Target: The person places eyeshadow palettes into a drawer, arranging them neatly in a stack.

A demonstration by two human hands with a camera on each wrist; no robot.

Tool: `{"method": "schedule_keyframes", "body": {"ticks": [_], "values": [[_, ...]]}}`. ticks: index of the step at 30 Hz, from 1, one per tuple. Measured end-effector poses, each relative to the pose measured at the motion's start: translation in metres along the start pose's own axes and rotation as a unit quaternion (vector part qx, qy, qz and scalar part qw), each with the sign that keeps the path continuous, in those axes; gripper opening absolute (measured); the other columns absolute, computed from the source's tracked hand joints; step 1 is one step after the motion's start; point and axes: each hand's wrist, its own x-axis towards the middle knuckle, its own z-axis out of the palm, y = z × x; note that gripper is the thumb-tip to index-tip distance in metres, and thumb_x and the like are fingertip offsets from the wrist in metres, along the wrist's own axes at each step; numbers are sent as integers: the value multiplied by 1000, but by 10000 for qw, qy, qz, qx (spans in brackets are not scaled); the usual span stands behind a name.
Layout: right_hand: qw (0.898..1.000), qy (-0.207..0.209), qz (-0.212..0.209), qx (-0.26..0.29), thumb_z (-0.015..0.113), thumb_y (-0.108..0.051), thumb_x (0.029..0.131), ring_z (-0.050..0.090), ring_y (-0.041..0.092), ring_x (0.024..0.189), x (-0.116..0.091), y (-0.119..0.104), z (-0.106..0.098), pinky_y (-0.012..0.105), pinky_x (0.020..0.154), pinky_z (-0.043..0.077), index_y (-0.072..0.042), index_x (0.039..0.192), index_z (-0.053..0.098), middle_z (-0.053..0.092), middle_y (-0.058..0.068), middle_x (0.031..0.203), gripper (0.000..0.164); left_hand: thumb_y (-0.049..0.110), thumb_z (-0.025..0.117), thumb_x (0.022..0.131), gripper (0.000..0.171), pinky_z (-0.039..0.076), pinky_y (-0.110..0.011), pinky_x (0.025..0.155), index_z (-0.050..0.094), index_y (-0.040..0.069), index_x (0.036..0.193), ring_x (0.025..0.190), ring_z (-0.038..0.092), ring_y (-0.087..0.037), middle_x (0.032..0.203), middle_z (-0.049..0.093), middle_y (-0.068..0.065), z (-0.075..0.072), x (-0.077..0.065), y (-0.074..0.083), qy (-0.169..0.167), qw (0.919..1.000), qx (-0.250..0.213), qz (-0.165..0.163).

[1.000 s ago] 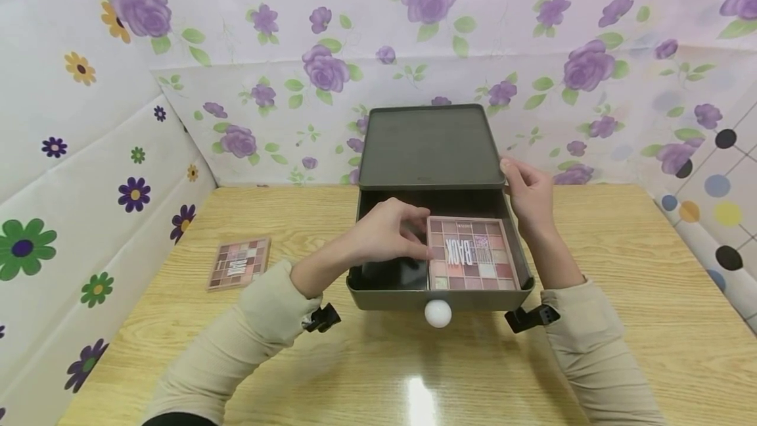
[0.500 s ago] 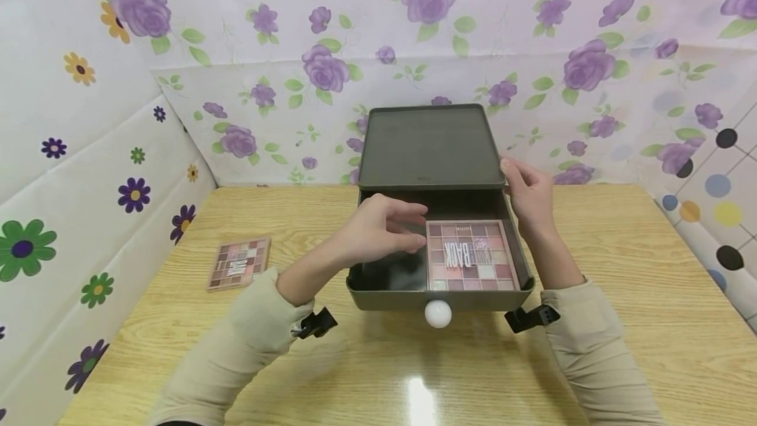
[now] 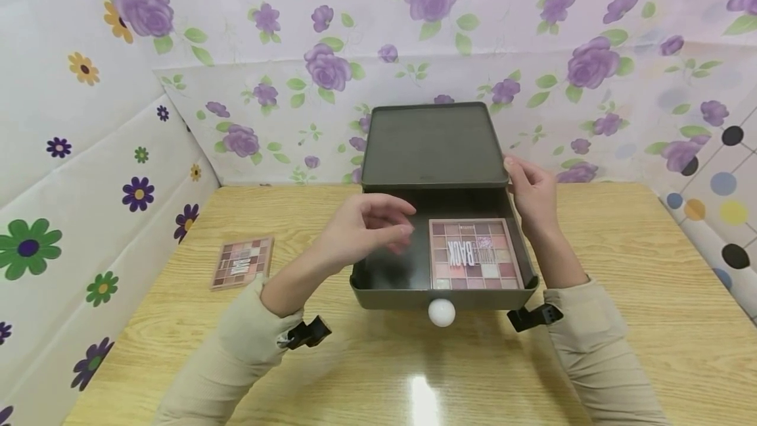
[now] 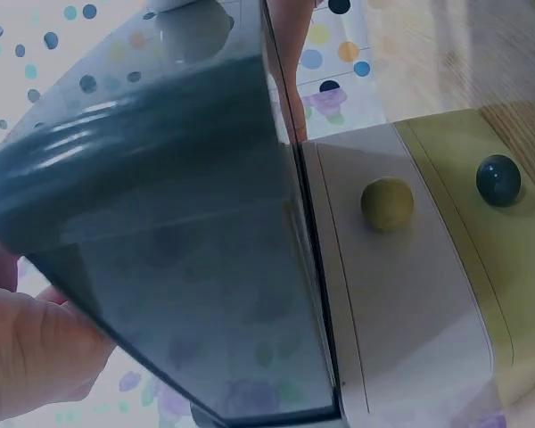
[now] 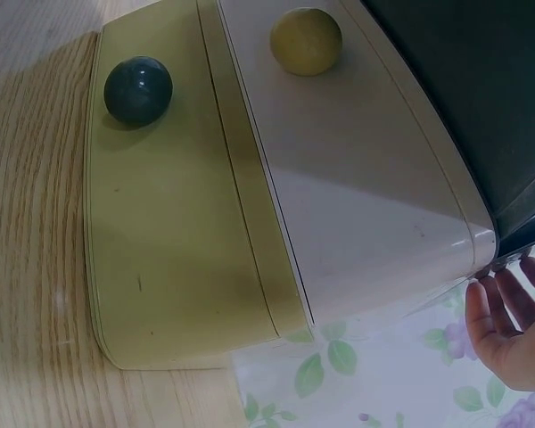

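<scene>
The relaxed left hand (image 3: 361,229), holding nothing, hangs over the left side of the pulled-out dark grey plastic drawer (image 3: 390,300); a flat, square, pink-framed makeup palette (image 3: 475,255) lies in its right part, a matching palette (image 3: 241,263) on the wooden bench (image 3: 355,373). The right hand (image 3: 534,196) grips the dark grey cabinet top (image 3: 434,146) by its right edge; were that hold to slacken, tugging the drawer might shift everything. The drawer's back is shadowed, the left fingertips blurred.
</scene>
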Motion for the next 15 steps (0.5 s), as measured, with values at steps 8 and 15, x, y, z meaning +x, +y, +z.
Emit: {"method": "schedule_keyframes", "body": {"ticks": [8,15], "values": [[9999,-25,-19,-156,60,-15,88,56,6,86,-1,-2,-1,17,64,45,-29,82,69,65,-17,87,18,-2,61,83,26,54,-34,59,57,-10,108,64,61,-27,88,59,-28,-12,-10,-2,381,9993,35,59],[9996,-22,37,-275,60,-18,88,55,6,87,-1,-2,-1,19,66,45,-28,85,70,64,-16,88,15,1,61,85,26,52,-32,55,57,-8,108,62,58,-23,85,59,-25,-24,-19,-4,565,9983,126,115]]}}
